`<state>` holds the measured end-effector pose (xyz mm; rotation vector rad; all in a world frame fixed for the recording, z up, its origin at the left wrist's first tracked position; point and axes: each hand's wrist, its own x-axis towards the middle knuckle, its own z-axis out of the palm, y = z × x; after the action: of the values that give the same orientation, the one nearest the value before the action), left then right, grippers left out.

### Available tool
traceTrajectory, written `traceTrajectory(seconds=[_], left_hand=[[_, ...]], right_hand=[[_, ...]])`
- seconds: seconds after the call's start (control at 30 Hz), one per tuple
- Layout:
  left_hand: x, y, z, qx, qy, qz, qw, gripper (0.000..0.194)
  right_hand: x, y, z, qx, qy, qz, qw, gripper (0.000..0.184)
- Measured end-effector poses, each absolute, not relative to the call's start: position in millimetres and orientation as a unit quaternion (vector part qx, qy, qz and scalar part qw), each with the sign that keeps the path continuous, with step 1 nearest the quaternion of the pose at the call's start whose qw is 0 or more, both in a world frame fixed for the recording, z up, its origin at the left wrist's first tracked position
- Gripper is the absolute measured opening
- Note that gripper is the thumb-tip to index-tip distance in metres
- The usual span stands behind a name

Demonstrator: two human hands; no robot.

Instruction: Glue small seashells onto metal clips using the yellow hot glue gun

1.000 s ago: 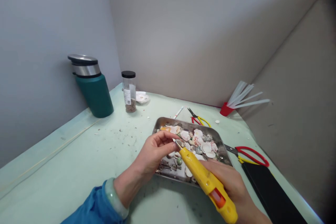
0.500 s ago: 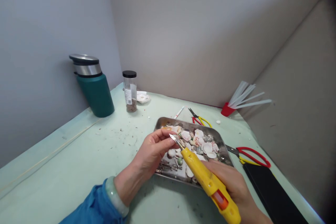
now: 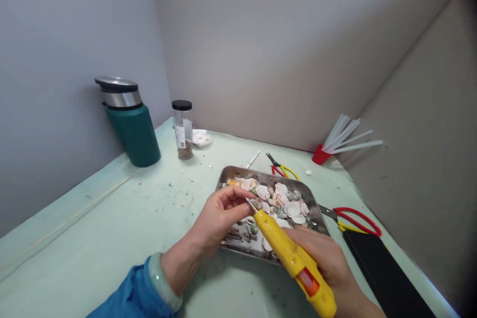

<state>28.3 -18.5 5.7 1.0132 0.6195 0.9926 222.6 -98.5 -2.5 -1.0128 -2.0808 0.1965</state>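
My right hand (image 3: 320, 253) is wrapped round a yellow hot glue gun (image 3: 285, 251), whose metal nozzle points up and left. My left hand (image 3: 223, 211) pinches a small silvery metal clip (image 3: 249, 200) between thumb and fingers; the fingers mostly hide it. The nozzle tip is right at the pinched piece, and I cannot tell whether they touch. Below both hands lies a metal tray (image 3: 311, 190) with seashells (image 3: 292, 207) in it. Several small metal clips (image 3: 234, 236) are in its near left part.
Red-and-yellow-handled scissors (image 3: 357, 221) and a black flat case (image 3: 383, 268) lie to the right. Behind the tray are smaller scissors (image 3: 283, 171) and a pen (image 3: 253, 159). A red cup (image 3: 321, 155) holds glue sticks. A green bottle (image 3: 136, 134) and a jar (image 3: 183, 131) stand left.
The glue gun's nozzle has shifted slightly relative to my left fingers, and the clip is now more hidden. The whole view has moved slightly.
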Motion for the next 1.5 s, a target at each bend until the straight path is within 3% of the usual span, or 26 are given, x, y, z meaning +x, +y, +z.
traceTrajectory(seconds=[0.4,0.63,0.73,0.87,1.1,1.5], left_hand=[[24.4,-18.0,7.4,0.42,0.297,0.475,0.714,0.017],[23.5,-19.1,8.0,0.422,0.298,0.474,0.713,0.019],[22.9,-19.7,9.3,0.422,0.293,0.47,0.717,0.021],[22.2,-20.3,9.6,0.414,0.281,0.471,0.726,0.022],[21.4,-22.4,9.0,0.403,0.243,0.484,0.738,0.019],[21.7,-19.2,4.7,0.411,0.241,0.489,0.731,0.017]], right_hand=[[239.2,-101.4,5.5,-0.467,-0.788,0.059,0.397,0.02],[270.8,-98.9,4.2,-0.672,-0.734,0.003,0.099,0.039],[273.6,-98.4,5.4,-0.672,-0.738,-0.018,0.059,0.036],[266.9,-97.4,25.8,-0.63,-0.772,-0.032,0.084,0.029],[199.6,-85.2,53.4,-0.498,-0.812,-0.011,0.304,0.012],[168.0,-71.5,33.9,-0.501,-0.766,0.013,0.402,0.009]])
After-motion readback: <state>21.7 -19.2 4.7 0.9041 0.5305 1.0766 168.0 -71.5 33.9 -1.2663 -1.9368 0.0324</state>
